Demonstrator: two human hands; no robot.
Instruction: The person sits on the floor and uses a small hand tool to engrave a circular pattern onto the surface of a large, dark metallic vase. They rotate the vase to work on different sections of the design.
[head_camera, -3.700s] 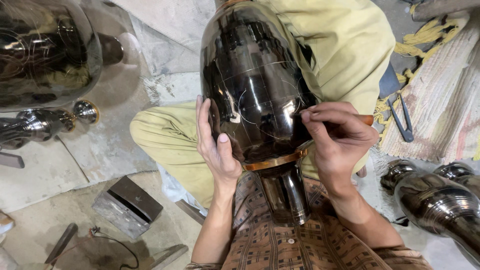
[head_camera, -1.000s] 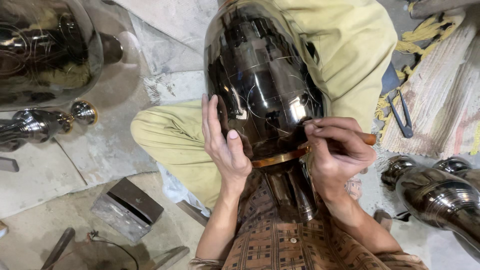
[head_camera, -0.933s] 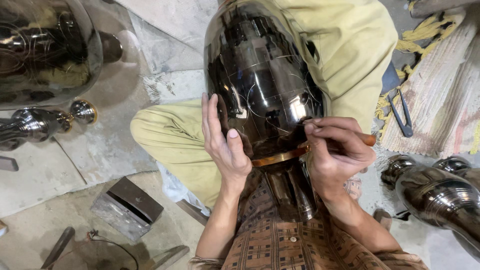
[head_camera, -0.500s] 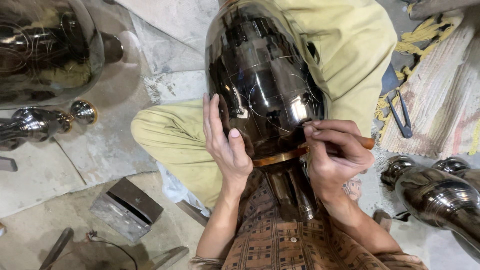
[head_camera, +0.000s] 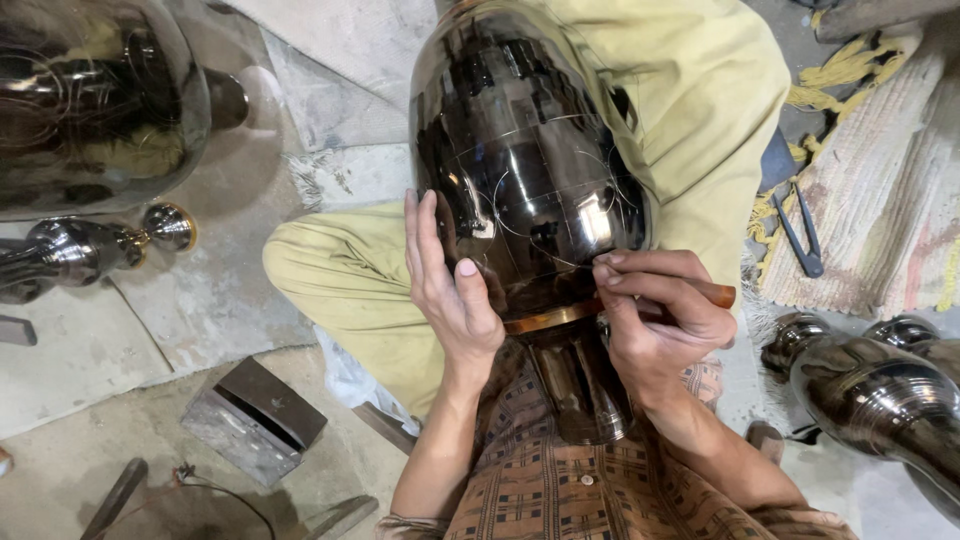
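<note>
Dark metal vase (head_camera: 530, 190) lies across the lap, neck toward the body. Left hand (head_camera: 450, 290) flat on its side, fingers open, steadying. Right hand (head_camera: 655, 315) pinched shut on a wooden-handled tool (head_camera: 715, 293), tip on the surface. More vases (head_camera: 880, 385) right, metal block (head_camera: 255, 420) on the floor left

Dusty concrete floor (head_camera: 200, 300), woven rug (head_camera: 880, 200)

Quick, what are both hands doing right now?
Left hand: open, flat against the dark metal vase.
Right hand: closed around a wooden-handled tool, its tip at the vase.
</note>
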